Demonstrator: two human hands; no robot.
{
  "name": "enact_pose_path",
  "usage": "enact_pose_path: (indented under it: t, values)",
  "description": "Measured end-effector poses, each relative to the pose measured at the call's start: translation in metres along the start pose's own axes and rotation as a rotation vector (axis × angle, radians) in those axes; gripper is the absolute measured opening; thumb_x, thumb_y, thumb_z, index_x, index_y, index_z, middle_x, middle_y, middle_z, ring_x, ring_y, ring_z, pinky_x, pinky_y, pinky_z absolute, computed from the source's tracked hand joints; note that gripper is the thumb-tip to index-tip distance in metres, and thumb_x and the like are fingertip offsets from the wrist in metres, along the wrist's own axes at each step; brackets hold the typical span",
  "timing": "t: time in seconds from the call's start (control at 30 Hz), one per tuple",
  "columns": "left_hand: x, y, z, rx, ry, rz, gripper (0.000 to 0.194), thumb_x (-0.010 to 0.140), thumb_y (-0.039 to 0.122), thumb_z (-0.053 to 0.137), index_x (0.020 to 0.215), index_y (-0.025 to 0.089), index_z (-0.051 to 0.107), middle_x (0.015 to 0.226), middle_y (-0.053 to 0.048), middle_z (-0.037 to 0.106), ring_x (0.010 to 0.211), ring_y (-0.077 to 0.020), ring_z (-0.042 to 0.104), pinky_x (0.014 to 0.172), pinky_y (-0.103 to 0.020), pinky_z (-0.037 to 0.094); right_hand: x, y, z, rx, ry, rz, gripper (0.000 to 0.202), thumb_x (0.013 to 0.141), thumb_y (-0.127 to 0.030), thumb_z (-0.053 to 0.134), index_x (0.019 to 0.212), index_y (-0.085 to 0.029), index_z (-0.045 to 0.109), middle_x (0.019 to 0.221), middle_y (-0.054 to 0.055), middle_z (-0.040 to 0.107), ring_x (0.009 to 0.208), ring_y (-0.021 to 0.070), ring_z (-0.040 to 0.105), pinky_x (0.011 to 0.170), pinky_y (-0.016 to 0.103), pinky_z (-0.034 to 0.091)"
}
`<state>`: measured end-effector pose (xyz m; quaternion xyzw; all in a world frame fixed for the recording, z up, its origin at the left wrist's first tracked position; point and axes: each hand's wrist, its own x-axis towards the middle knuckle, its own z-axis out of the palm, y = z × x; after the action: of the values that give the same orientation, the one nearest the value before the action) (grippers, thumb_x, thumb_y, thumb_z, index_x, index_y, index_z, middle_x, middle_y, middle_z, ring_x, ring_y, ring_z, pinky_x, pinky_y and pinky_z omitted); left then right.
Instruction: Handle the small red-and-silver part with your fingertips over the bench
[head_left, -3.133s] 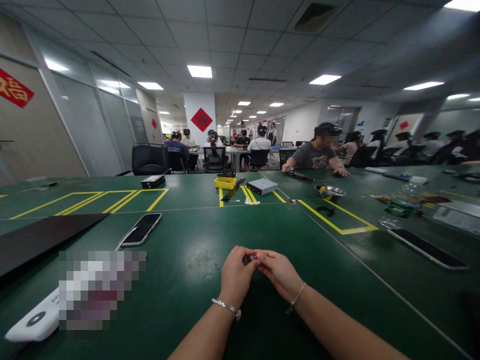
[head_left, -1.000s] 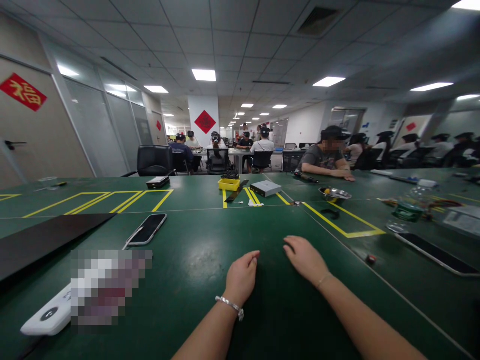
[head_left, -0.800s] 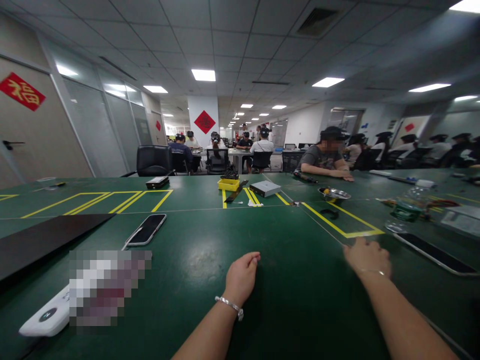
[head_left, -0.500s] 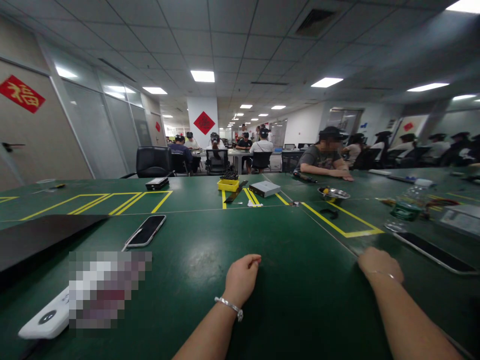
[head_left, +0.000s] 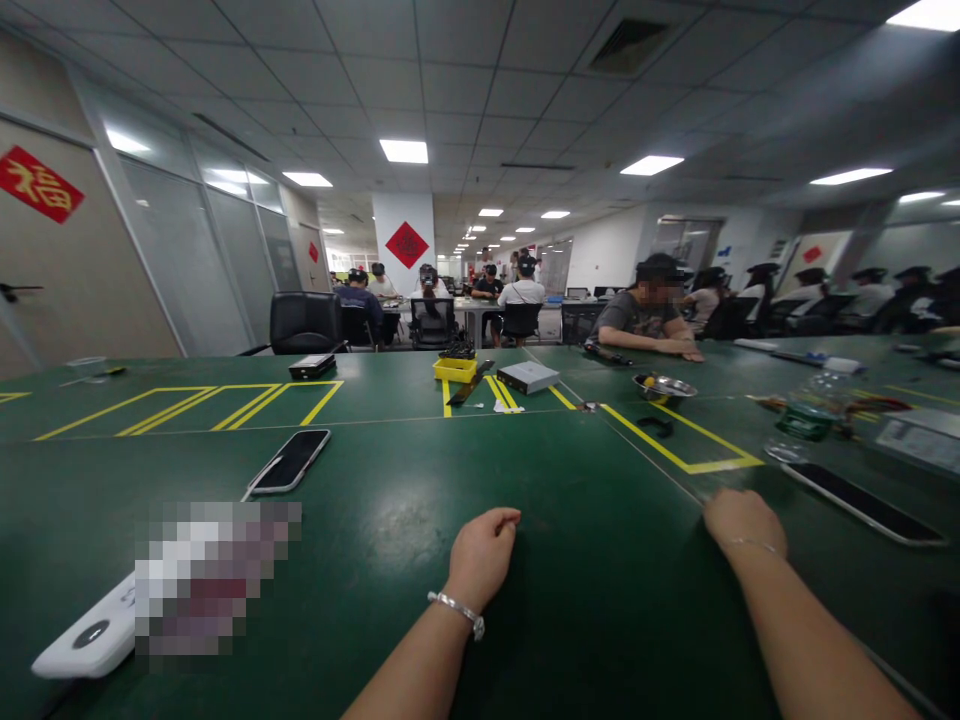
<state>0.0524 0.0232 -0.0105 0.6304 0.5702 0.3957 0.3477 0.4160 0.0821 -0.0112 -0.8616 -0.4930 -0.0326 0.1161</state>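
Note:
My left hand rests on the green table with its fingers curled in, and nothing shows in them. A silver bracelet circles that wrist. Farther right, my right hand also lies on the tabletop as a loose fist beside the seam. Its fingertips are turned away, but no object shows in it. A phone with a dark screen lies to the right of that hand. On the left are another phone with a white cable and a white device, partly blurred out.
Across the table stand a yellow basket of dark items, a grey box and a metal bowl. A plastic bottle is at the right. A seated person leans on the far edge. Yellow tape marks the tabletop.
The dark flat panel at the left edge is gone from view. My right hand has shifted slightly left; my left hand stays nearly still.

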Motion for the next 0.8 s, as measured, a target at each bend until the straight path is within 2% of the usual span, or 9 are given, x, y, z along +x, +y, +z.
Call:
enact_pose_path:
  t: [0.17,0.3,0.47,0.57,0.63,0.7,0.8]
  values:
    - [0.001,-0.001,0.001,-0.015,0.008,-0.016,0.026,0.071,0.031,0.046,0.091,0.025,0.061,0.093,-0.001,0.064,0.086,-0.016,0.056,0.076,-0.027,0.04,-0.006,-0.018,-0.007,0.059,0.026,-0.065,0.034,0.07,-0.021,0.034,0.085,-0.011,0.064,0.092,0.022,0.055,0.079,0.0286,0.056,0.063,0.038,0.042]
    - [0.002,-0.003,0.004,-0.032,-0.016,-0.01,0.025,0.069,0.027,0.049,0.091,0.022,0.059,0.091,-0.002,0.063,0.082,-0.0136,0.056,0.074,-0.025,0.041,-0.025,-0.062,-0.018,0.204,-0.061,-0.251,0.029,0.07,-0.025,0.039,0.08,-0.016,0.064,0.089,0.012,0.06,0.08,0.0229,0.056,0.069,0.033,0.041]
    - [0.002,-0.004,0.007,-0.016,-0.018,0.009,0.034,0.063,0.03,0.056,0.096,0.021,0.054,0.091,-0.003,0.062,0.08,-0.0131,0.056,0.072,-0.024,0.041,-0.088,-0.135,-0.021,0.591,-0.303,-0.526,0.022,0.067,-0.029,0.046,0.078,-0.018,0.061,0.08,0.004,0.062,0.072,0.0152,0.056,0.065,0.026,0.042]
    - [-0.001,-0.002,0.007,0.026,-0.041,0.037,0.035,0.06,0.031,0.06,0.094,0.021,0.054,0.087,-0.002,0.063,0.079,-0.0134,0.056,0.07,-0.023,0.04,-0.131,-0.166,-0.015,0.775,-0.435,-0.637,0.015,0.066,-0.026,0.048,0.073,-0.017,0.058,0.07,0.002,0.061,0.065,0.0129,0.055,0.061,0.024,0.042]
    - [-0.002,-0.001,0.007,0.076,-0.047,0.074,0.026,0.063,0.029,0.057,0.088,0.021,0.055,0.081,0.0,0.063,0.075,-0.0126,0.056,0.066,-0.022,0.039,-0.15,-0.177,-0.011,0.833,-0.459,-0.678,0.012,0.066,-0.025,0.049,0.071,-0.017,0.056,0.07,0.001,0.06,0.066,0.0126,0.055,0.062,0.024,0.042]
    - [-0.002,-0.003,0.007,0.118,-0.026,0.091,0.018,0.068,0.029,0.051,0.083,0.021,0.056,0.076,0.001,0.062,0.069,-0.0117,0.055,0.061,-0.021,0.037,-0.157,-0.181,-0.011,0.841,-0.456,-0.716,0.012,0.067,-0.026,0.048,0.07,-0.017,0.056,0.072,0.001,0.06,0.069,0.0129,0.054,0.065,0.025,0.041]
    - [0.001,-0.007,0.007,0.101,0.011,0.066,0.017,0.071,0.032,0.047,0.081,0.021,0.056,0.073,0.001,0.061,0.066,-0.0113,0.053,0.058,-0.021,0.036,-0.143,-0.173,-0.018,0.734,-0.396,-0.747,0.02,0.072,-0.03,0.043,0.08,-0.018,0.057,0.079,0.003,0.06,0.073,0.0141,0.054,0.068,0.026,0.042]
